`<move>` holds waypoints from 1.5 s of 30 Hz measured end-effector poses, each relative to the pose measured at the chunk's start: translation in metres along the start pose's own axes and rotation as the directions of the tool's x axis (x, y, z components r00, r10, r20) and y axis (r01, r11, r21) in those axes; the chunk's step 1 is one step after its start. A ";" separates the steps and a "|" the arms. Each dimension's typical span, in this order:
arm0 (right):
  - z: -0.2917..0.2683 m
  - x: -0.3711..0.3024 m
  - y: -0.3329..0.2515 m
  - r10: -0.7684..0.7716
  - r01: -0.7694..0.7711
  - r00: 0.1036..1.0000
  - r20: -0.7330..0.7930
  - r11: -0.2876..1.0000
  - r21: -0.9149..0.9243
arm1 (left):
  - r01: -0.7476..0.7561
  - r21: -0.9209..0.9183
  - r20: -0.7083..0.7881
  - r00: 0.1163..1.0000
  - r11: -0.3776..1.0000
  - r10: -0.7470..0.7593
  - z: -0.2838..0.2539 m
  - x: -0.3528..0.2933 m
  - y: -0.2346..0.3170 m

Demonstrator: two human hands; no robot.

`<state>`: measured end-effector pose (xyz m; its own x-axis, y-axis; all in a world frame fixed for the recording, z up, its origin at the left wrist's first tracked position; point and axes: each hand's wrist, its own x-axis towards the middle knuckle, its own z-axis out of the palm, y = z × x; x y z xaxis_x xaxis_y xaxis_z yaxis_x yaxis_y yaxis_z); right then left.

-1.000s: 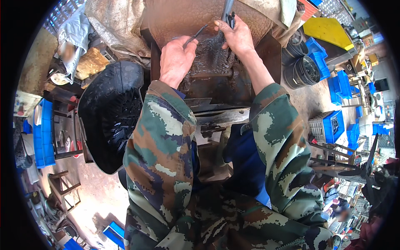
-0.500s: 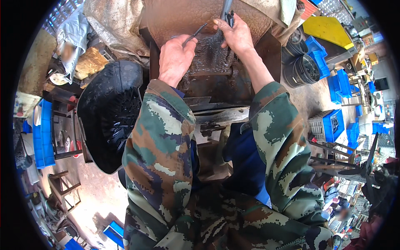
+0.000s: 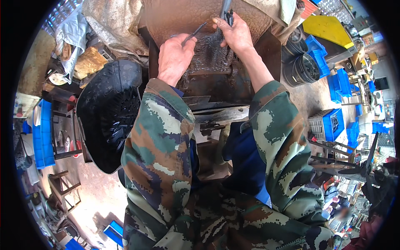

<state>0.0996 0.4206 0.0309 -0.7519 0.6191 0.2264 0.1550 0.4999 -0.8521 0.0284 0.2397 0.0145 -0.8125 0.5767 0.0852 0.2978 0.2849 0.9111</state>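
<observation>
My left hand [image 3: 176, 59] is closed around a slim dark metal-looking piece [image 3: 194, 34], its tip slanting up toward the right. My right hand [image 3: 238, 35] pinches a small bunch of slim dark pieces [image 3: 228, 17], thumb across them; their exact kind is not clear. Right by those fingers, a grey pipe [image 3: 226, 6] comes down from the top. Under both hands lies a wet, sludge-coated work surface [image 3: 208, 54] between rusty metal sides. On my left a large black tub [image 3: 110, 79] contains a heap of shiny dark slender pieces [image 3: 123, 114].
Brown wet sheeting [image 3: 183, 18] and dirty sacking [image 3: 112, 25] hang behind the work surface. Black buckets [image 3: 302, 71] and blue bins [image 3: 341, 83] stand to the right. A small wooden stool [image 3: 64, 187] is at lower left, and a black fan [image 3: 366, 166] at far right.
Both hands keep their hold and stay almost in place. The left hand and its slim piece have shifted very slightly to the left.
</observation>
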 end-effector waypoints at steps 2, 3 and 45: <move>0.002 0.000 -0.002 -0.005 0.005 1.000 0.001 1.000 0.005 | -0.070 0.025 -0.045 0.996 0.997 0.071 0.003 0.005 -0.011; 0.002 0.000 -0.002 -0.008 0.008 1.000 -0.002 1.000 0.005 | -0.140 0.049 -0.083 0.986 0.989 0.143 0.004 0.005 -0.011; 0.003 -0.001 0.001 -0.009 0.009 1.000 -0.008 1.000 0.002 | -0.087 0.059 -0.036 0.995 0.994 0.089 0.004 0.004 -0.007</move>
<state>0.0991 0.4187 0.0280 -0.7483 0.6193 0.2377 0.1469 0.5041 -0.8511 0.0250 0.2436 0.0067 -0.8000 0.5722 0.1807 0.3964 0.2779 0.8750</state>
